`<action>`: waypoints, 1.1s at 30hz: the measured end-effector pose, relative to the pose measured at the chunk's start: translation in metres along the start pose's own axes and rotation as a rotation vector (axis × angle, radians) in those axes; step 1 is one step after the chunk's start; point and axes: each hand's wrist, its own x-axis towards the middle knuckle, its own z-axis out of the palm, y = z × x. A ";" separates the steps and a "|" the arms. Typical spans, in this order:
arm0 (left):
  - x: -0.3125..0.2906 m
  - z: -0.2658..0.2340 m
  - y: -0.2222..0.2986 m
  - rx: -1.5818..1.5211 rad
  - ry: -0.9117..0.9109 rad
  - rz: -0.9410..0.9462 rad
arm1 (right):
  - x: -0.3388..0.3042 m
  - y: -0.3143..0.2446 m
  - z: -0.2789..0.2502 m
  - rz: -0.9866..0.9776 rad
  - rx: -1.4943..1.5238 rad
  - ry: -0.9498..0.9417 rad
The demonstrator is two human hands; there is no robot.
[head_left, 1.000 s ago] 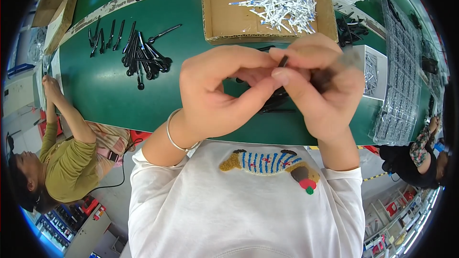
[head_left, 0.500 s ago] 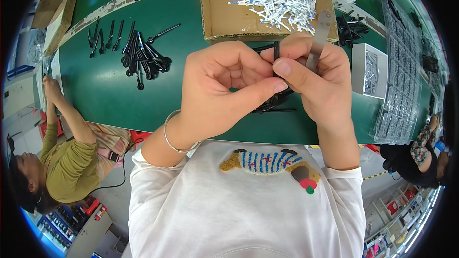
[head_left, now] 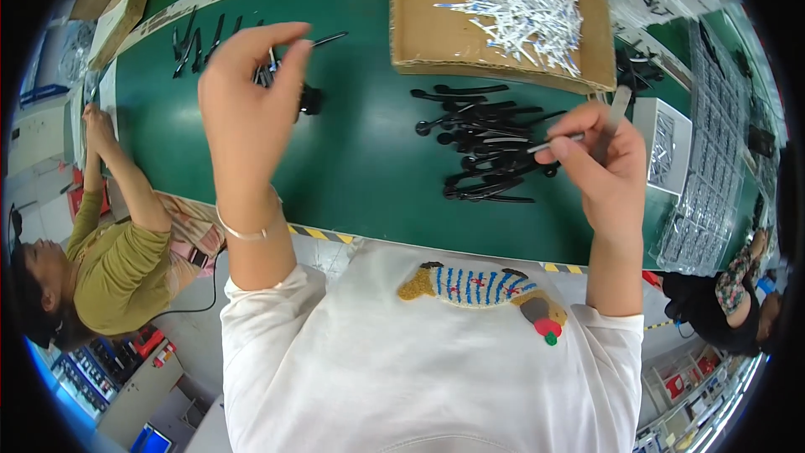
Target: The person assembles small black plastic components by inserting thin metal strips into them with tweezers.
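Note:
My left hand is over a pile of black slim parts at the left, thumb and forefinger apart. I see nothing held in it; it hides most of that pile. My right hand is closed round a flat metal strip that sticks up past the fingers. Between its thumb and forefinger is a thin, pale grey stick, too small to name. Just left of that hand lies a bunch of black slim parts with rounded ends.
A cardboard box of white and blue slips stands at the back. To the right are a white box of small metal pieces and clear compartment trays. One person sits at the far left, another at the far right.
My hands, which were together on a black part, have moved apart. The left went leftward to the pile and no longer shows the part; the right shifted right. The view has tilted slightly.

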 end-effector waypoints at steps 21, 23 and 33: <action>-0.003 0.037 0.067 -0.530 -0.535 0.130 | 0.016 -0.026 0.012 -0.512 -0.724 -0.089; -0.005 0.047 0.076 -0.526 -0.551 0.154 | 0.019 -0.016 0.008 -0.485 -0.699 -0.054; -0.012 0.068 0.066 -0.352 -0.069 0.554 | 0.029 -0.013 0.006 -0.440 -0.540 -0.004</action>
